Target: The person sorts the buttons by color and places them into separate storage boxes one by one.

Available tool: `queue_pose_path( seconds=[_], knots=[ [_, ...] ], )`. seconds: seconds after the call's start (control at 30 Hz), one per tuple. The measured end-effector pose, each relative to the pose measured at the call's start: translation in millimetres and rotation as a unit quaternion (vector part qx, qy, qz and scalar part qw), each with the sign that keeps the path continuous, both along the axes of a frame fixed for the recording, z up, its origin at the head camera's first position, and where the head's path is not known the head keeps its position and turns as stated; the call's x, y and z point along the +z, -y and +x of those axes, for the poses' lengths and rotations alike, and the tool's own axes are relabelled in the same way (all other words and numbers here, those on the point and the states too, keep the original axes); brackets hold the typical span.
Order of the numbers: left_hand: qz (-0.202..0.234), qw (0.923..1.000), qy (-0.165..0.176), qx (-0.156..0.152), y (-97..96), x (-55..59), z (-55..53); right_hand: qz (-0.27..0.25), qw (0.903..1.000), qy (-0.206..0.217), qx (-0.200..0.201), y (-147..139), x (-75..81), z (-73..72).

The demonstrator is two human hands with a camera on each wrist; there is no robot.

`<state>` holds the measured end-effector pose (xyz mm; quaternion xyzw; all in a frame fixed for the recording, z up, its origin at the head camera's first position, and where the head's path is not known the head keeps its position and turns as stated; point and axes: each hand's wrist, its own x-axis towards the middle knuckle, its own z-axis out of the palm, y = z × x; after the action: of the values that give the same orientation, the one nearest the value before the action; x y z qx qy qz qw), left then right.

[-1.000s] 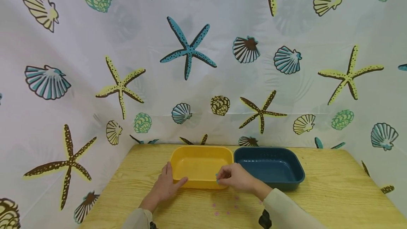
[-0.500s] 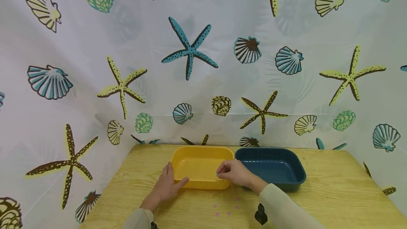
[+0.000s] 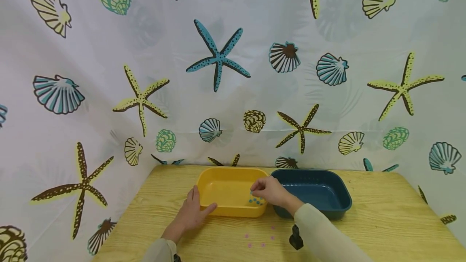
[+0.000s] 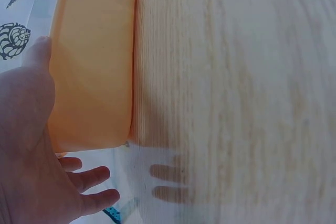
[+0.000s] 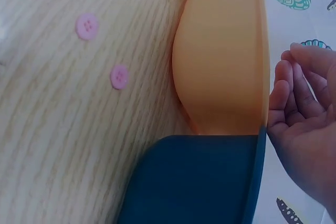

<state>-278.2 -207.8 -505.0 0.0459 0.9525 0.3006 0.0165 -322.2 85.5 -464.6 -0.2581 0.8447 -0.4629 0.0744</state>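
My right hand is over the right end of the yellow plastic tub, thumb and fingertips pinched together on a small blue button. Below those fingertips, several blue buttons lie on the tub's floor. In the right wrist view the right hand appears beyond the rim, its fingertips meeting. At the tub's left front corner rests my left hand, thumb at the front rim. The left wrist view shows the other fingers of that hand stretched out past the tub's end.
A dark blue tub stands right beside the yellow one. Several pink buttons lie on the wooden table in front of them. A white curtain printed with shells and starfish encloses the back and sides.
My right hand has lifted slightly and moved back over the yellow tub. Blue buttons on the tub's floor have come into view below it. The left hand stays at the tub's corner.
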Motion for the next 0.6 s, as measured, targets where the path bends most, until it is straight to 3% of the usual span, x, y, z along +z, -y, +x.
queue_pose_path(
  seconds=[0.6],
  knots=[
    [-0.002,0.9999,-0.011,-0.004,-0.5,-1.0,-0.7,0.014,0.9992,0.014,-0.036,1.0,2.2,-13.2]
  ],
)
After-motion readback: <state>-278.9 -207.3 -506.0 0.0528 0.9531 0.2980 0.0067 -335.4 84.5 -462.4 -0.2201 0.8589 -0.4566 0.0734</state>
